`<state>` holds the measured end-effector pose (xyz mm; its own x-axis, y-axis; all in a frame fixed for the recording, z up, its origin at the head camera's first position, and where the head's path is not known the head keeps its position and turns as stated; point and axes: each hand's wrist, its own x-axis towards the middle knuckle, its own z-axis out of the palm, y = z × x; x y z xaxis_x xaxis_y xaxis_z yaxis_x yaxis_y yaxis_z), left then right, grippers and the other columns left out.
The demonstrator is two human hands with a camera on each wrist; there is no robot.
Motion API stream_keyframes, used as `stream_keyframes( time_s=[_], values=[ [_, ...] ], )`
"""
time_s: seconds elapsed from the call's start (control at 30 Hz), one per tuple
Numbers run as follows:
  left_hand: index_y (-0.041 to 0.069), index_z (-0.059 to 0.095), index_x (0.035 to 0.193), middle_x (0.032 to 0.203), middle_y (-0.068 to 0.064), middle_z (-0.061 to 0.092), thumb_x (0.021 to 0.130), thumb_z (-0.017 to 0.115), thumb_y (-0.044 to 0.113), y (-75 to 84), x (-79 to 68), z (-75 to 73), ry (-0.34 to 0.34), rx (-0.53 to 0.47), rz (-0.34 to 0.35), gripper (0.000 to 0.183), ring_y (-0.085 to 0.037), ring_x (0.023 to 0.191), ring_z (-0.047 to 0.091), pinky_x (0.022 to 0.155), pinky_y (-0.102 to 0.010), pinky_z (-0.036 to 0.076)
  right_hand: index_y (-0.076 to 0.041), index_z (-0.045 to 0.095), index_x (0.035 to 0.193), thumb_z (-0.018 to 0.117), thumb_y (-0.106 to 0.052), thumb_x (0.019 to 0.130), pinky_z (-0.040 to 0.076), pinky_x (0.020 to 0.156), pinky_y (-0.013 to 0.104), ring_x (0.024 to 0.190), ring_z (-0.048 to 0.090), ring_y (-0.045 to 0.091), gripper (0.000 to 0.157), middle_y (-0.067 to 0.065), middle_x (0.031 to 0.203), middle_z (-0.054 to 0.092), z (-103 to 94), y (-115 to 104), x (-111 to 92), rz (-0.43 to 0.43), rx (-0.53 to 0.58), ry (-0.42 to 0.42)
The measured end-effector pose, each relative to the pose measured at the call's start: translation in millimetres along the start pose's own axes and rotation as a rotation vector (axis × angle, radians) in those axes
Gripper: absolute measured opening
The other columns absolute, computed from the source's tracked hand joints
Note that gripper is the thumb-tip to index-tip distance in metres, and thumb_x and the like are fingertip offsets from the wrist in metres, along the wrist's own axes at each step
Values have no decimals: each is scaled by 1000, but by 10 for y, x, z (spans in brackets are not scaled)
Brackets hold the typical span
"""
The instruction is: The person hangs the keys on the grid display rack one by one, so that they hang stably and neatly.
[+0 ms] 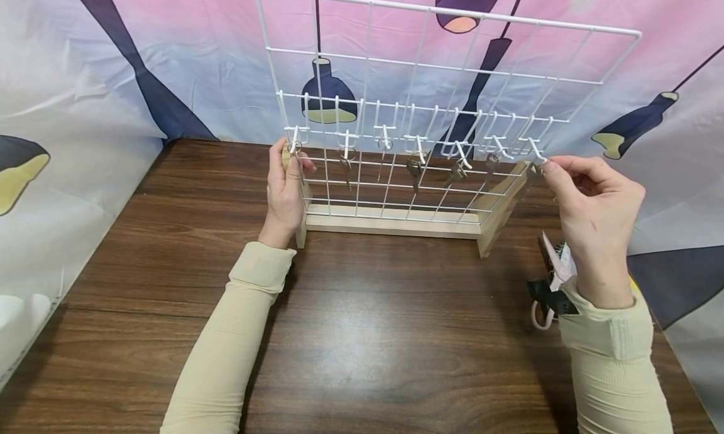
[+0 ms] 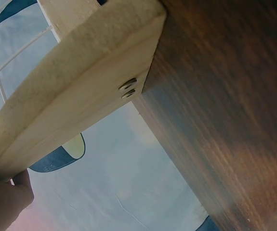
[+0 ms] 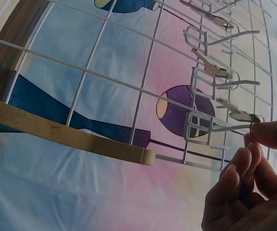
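A white wire grid rack (image 1: 452, 10) stands on a wooden base (image 1: 390, 225) with a row of several white hooks, and keys on rings hang from them. My left hand (image 1: 285, 195) grips the wooden side piece (image 2: 80, 91) at the rack's left end. At the far-right hook, my right hand (image 1: 602, 214) pinches a key ring (image 3: 252, 126) between thumb and forefinger. The ring is at the hook's tip; whether it is fully around the hook I cannot tell. Its key (image 3: 242, 115) lies beside the hook. Another key (image 1: 415, 167) hangs near the middle.
On the brown wooden table (image 1: 339, 346), a pair of scissors with a pink handle (image 1: 542, 318) and a black item (image 1: 540, 291) lie by my right forearm, partly hidden. A patterned cloth (image 1: 215, 88) hangs behind the rack.
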<state>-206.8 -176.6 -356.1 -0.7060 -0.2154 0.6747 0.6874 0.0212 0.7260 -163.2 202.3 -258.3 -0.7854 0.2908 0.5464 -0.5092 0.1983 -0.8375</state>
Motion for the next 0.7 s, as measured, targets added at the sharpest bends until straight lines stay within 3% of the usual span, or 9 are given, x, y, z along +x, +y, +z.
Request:
stream_keyframes(
  time_s=[0.27, 0.7],
  values=[
    [-8, 39, 129, 89, -22, 51, 103, 31, 8, 6, -6, -4, -5, 8, -2, 31, -28, 83, 55, 83, -29, 49, 15, 71, 89, 78, -1, 78, 29, 47, 16, 53, 43, 10, 21, 2, 66, 64, 10, -6, 5, 1, -10, 4],
    [-14, 36, 129, 89, -20, 51, 103, 31, 7, 1, -2, -7, -4, 2, -6, 33, -17, 83, 57, 84, -30, 49, 16, 70, 88, 79, -1, 77, 29, 45, 16, 51, 42, 11, 21, 4, 65, 62, 10, 3, 9, 22, 48, -1]
  ],
)
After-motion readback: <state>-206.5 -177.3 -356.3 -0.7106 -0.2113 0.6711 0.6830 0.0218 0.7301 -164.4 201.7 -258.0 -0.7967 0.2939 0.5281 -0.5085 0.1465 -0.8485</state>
